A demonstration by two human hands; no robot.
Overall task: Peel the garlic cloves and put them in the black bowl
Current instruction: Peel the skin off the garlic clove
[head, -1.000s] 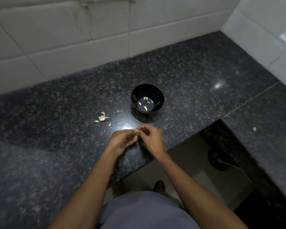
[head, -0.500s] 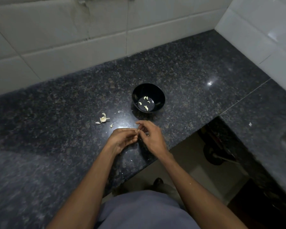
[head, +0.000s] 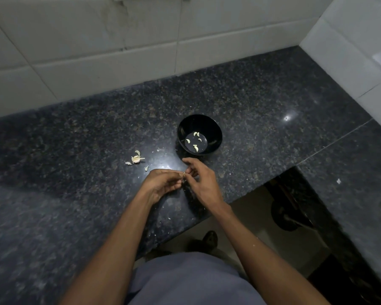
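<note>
Where counter [head: 262, 119] ends, hands beside bowl [head: 216, 130].

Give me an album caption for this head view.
Both hands pick at a garlic clove near the black bowl.

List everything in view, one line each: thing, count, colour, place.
black bowl: one, black, on the counter just beyond the hands
peeled cloves: about four, pale, inside the bowl
garlic remnants: small cluster, whitish, on the counter left of the bowl
counter: one, dark speckled stone
wall tiles: white, behind and at right
shoe: one, dark, on the floor below
left hand: pinching a small clove with the right
right hand: fingertips on the same clove
</note>
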